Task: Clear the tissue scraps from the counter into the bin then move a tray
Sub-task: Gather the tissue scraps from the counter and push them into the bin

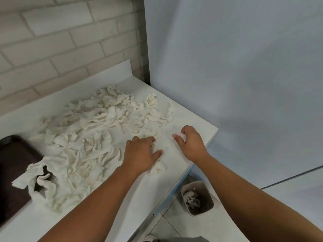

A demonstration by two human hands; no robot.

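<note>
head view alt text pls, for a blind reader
A person's right hand pinches a tissue scrap while the left hand rests on a white counter strewn with tissue scraps. A dark tray lies at the left; a bin holding a few scraps stands on the floor below.

Single head view, wide-angle. Looks from above counter (195,119) front edge, facing forward and steeply down toward counter's far right corner. Close to counter top. Bin (205,191) right of counter, below, in frame.
</note>
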